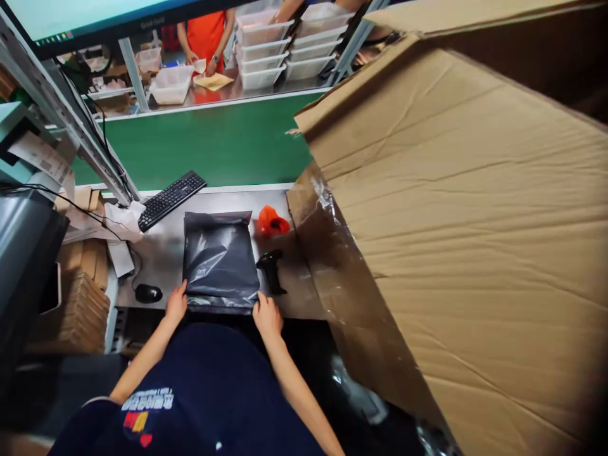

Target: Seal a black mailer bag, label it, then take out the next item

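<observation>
A shiny black plastic mailer bag (219, 256) lies flat on the metal bench in front of me, its near edge folded or creased. My left hand (177, 303) grips the bag's near left corner, fingers closed on the edge. At the near right corner, my right hand (268, 315) pinches the same edge. Just right of the bag is a black handheld barcode scanner (272, 272). Beyond the scanner sits a small orange object (272, 221) with a dark opening, whose kind I cannot make out.
A large cardboard box (465, 221) fills the right side. Left are a keyboard (171, 199), a mouse (148, 293), a label printer (28, 149) and stacked flat cartons (85, 310). A monitor (109, 22) hangs above. Behind the green panel (209, 145), a person in orange (205, 38) works near white baskets (263, 60).
</observation>
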The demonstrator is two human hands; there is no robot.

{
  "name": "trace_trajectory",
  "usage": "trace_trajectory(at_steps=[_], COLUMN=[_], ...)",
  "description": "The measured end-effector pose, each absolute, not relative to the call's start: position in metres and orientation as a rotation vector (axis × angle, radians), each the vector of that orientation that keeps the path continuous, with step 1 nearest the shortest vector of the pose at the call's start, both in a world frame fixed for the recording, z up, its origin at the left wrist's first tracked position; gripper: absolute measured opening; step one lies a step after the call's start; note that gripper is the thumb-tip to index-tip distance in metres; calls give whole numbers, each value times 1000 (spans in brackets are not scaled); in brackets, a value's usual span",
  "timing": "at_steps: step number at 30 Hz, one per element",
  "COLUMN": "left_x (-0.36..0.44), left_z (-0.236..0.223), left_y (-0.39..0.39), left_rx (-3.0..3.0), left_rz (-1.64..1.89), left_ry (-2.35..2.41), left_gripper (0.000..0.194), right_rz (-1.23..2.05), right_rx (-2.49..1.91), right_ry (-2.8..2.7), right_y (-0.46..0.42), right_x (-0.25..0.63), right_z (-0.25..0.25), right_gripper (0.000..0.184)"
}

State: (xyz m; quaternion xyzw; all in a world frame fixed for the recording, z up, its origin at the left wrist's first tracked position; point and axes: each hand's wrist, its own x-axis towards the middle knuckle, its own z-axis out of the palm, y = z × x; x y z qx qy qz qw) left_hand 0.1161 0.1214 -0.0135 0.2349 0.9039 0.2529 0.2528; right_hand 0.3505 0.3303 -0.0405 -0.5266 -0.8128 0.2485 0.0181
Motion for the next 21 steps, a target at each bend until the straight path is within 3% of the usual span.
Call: trace_trajectory(at_steps=[4, 7, 10, 14, 21], left_x=[123, 116, 110, 111, 115], left_z=[-18, -21, -24, -22, -17], left_y=[115, 117, 112, 100, 90], left_rx=[289, 43, -55, -146, -177], left_rz=[911, 971, 966, 1010, 1056], left_ry=[2364, 2245, 2116, 1943, 1839], left_gripper=[67, 35, 9, 19, 22], right_rz=[486, 623, 727, 766, 1096], right_rx=[-1256, -850, -759, -826, -517], right_ry=[-2677, -2946, -3108, -3000, -3106], right_y=[315, 312, 314, 307, 252], right_x=[349, 342, 345, 339, 256], right_z=[-43, -47, -50, -35, 6], right_gripper=[61, 58, 55, 48, 38])
